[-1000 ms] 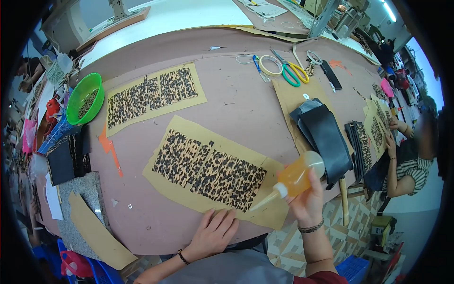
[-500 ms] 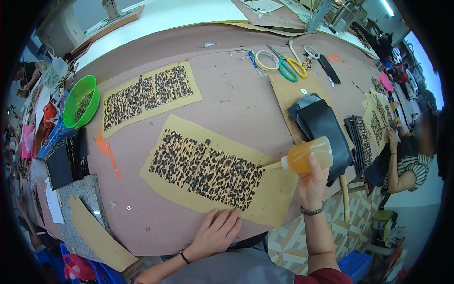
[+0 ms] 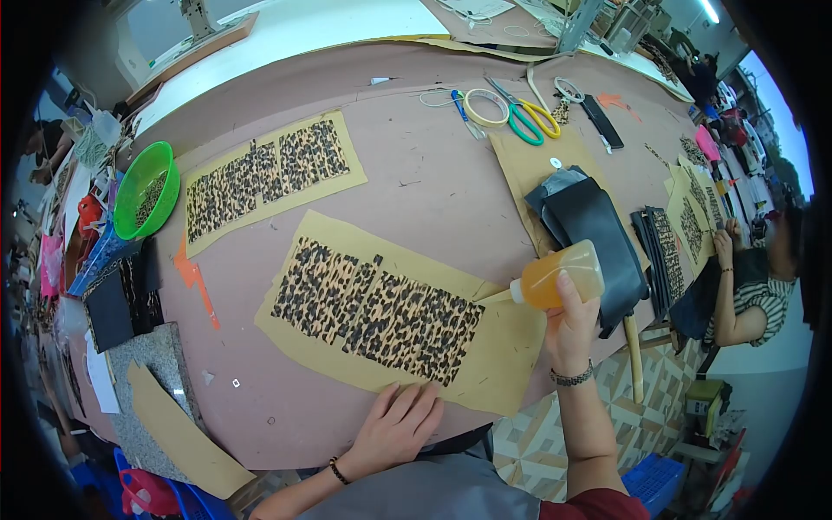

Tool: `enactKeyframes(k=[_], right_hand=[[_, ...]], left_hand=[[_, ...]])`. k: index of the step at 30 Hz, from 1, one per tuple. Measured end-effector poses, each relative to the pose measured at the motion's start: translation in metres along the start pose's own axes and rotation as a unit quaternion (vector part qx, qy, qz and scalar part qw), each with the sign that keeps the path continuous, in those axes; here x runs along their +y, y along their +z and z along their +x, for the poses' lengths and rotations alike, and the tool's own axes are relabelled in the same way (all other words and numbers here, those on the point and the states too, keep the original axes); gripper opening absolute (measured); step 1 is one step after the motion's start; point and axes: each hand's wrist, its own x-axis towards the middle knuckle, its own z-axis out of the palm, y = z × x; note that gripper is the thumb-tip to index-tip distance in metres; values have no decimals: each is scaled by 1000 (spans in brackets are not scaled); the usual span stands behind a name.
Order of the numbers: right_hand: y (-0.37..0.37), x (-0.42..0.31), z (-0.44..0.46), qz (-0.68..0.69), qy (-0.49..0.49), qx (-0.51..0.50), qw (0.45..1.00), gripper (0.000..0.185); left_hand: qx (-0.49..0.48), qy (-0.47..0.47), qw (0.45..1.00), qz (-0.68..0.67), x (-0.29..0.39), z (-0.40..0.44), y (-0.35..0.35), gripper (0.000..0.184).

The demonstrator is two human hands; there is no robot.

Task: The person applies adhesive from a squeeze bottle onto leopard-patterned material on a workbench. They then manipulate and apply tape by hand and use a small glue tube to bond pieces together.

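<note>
My right hand (image 3: 572,322) grips a squeeze bottle (image 3: 559,276) of amber liquid, tilted on its side. Its thin nozzle points left and reaches the upper right corner of a leopard-print piece (image 3: 416,328). That piece lies with narrower leopard-print pieces (image 3: 316,290) on a sheet of tan paper (image 3: 494,377). My left hand (image 3: 401,425) rests flat on the paper's near edge, fingers stretched out, just below the print. Whether liquid is coming from the nozzle I cannot tell.
Another tan sheet with leopard-print pieces (image 3: 269,178) lies farther back, beside a green basket (image 3: 147,191). Scissors (image 3: 524,117), a tape roll (image 3: 485,107) and black pieces (image 3: 598,234) are at the right. A granite slab (image 3: 165,364) lies left. A co-worker (image 3: 750,303) sits far right.
The bottle in my right hand has shifted slightly up and left, its nozzle tip moving a little along the leopard-print piece's corner. My left hand stays in place. The view has turned slightly.
</note>
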Motion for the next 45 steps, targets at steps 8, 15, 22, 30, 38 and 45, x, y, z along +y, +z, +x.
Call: enactKeyframes(k=[8,15,22,30,38,45], right_hand=[[-2,-1,-13,-14,10,-27,999,39],[1,-1,-29,-15,40,-35,998,44],[0,4,-43,-15,54,-48,997,48],[3,3,-62,-27,77,-77,994,56],[12,2,-71,-27,79,-74,994,59],[2,2,-54,1,53,-48,997,54]], left_hand=[[-12,-3,1000,-2,0,0,1,34],[-14,-4,1000,-2,2,0,1,33],[-16,-6,1000,-5,1,0,1,32],[-14,-7,1000,-9,1,0,1,31],[-19,-4,1000,-3,1,0,1,32],[-20,-4,1000,-1,1,0,0,33]])
